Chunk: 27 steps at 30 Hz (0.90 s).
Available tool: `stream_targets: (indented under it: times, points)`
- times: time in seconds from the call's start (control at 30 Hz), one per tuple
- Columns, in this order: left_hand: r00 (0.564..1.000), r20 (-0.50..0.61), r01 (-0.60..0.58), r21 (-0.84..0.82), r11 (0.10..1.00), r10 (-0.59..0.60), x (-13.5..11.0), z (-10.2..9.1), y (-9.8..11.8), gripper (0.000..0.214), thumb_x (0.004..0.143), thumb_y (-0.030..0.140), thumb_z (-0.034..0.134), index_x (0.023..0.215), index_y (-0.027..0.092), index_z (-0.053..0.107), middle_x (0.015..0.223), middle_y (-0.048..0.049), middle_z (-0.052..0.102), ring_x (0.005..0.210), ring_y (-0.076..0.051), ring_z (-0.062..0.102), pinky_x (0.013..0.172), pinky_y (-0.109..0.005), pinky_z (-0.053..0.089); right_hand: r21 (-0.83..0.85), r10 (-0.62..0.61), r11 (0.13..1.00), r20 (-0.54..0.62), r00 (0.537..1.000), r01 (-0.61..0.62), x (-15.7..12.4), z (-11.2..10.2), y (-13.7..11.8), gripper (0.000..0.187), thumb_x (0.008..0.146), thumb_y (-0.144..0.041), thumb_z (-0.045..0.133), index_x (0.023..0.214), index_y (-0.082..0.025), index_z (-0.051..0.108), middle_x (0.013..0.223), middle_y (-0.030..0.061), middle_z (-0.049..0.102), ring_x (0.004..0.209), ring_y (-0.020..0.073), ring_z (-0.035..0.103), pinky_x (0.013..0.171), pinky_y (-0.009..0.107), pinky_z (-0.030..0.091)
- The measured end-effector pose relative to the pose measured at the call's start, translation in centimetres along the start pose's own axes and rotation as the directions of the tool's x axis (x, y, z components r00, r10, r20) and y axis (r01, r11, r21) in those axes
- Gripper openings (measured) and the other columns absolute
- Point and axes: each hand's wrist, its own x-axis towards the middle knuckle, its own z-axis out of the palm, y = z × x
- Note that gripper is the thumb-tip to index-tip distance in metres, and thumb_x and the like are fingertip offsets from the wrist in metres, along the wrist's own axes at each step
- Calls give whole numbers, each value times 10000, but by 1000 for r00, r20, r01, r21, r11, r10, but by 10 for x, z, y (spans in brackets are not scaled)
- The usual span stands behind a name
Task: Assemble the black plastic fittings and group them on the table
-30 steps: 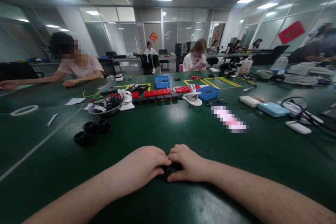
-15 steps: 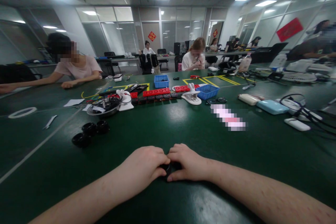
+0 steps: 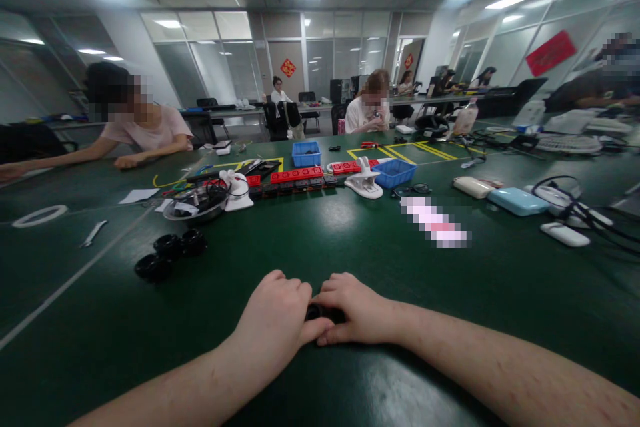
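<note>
Near the front of the green table (image 3: 360, 253), my left hand (image 3: 281, 312) and my right hand (image 3: 351, 310) meet around a small black round part (image 3: 313, 311). Fingers of both hands curl over it, and most of it is covered; its exact kind cannot be made out. The left thumb reaches across its near side and touches the right thumb. To the left lie several black round pieces (image 3: 170, 246), grouped together and apart from my hands.
Beyond my hands stand a metal bowl (image 3: 200, 215) of cables, a white clip stand (image 3: 364, 183), a row of red blocks (image 3: 297, 175) and a blue bin (image 3: 306, 154). A light blue case (image 3: 519, 201) lies right. A wrench (image 3: 94, 233) lies left. Several people sit around.
My left hand has rolled over, its knuckles higher and its thumb further right across the black part. My right hand stays almost in place. The view shifts very slightly.
</note>
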Motion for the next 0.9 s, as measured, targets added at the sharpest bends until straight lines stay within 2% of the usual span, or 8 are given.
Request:
stream_targets:
  times: [0.17,0.27,0.37,0.43,0.53,0.63,0.77,0.9]
  points:
    - [996,-70,56,68,996,-51,0,8,2,468,827,541,441,713,120,613,676,-96,616,676,-256,577,720,-437,413,11,-1,1000,-11,1000,1,0,2,1,376,709,-505,626,886,-173,613,778,19,569,731,156,486,671,275,329]
    - [995,-93,38,32,999,-35,-1,4,0,460,791,562,489,765,119,612,742,-95,609,739,-267,561,739,-443,409,19,1,1000,-26,1000,0,-1,2,2,397,706,-503,630,934,-178,613,798,26,581,742,163,492,679,283,333]
    - [993,-83,-99,-124,987,89,-2,-5,-7,311,796,456,556,875,160,614,866,-59,612,839,-239,544,801,-401,399,28,2,1000,-23,1000,-2,-1,2,1,385,713,-500,624,923,-178,616,819,31,591,760,169,499,693,288,339]
    - [978,-42,-206,-258,944,202,-4,-12,-14,199,825,338,555,967,208,606,944,-27,614,898,-205,542,832,-350,396,30,-5,1000,-15,1000,5,-1,2,1,383,719,-489,625,951,-185,614,832,28,594,765,167,503,699,287,342]
    - [948,37,-277,-390,878,316,-5,-19,-23,267,829,177,548,1081,260,574,1064,1,609,993,-170,536,889,-297,376,33,-13,999,-18,1000,14,-1,1,1,420,713,-492,631,1019,-205,602,842,22,592,776,167,504,702,286,341]
    - [925,109,-283,-437,854,363,-5,-22,-27,350,802,61,546,1091,257,571,1105,7,610,1038,-156,534,906,-265,365,22,4,1000,-14,1000,-3,-1,2,2,421,703,-508,633,995,-204,613,826,23,585,776,170,500,686,284,339]
    - [927,146,-270,-385,883,347,-1,-21,-26,250,794,77,579,978,242,617,957,12,664,922,-164,591,894,-304,365,1,16,1000,-6,1000,-16,-1,1,1,423,691,-513,642,962,-188,623,819,28,579,773,170,499,679,278,337]
    - [960,160,-186,-243,952,229,3,-15,-22,192,748,224,671,938,214,649,837,-7,684,841,-207,615,912,-395,353,-6,9,1000,-1,1000,-9,-1,1,1,404,696,-506,640,921,-171,623,804,26,578,762,163,497,680,272,338]
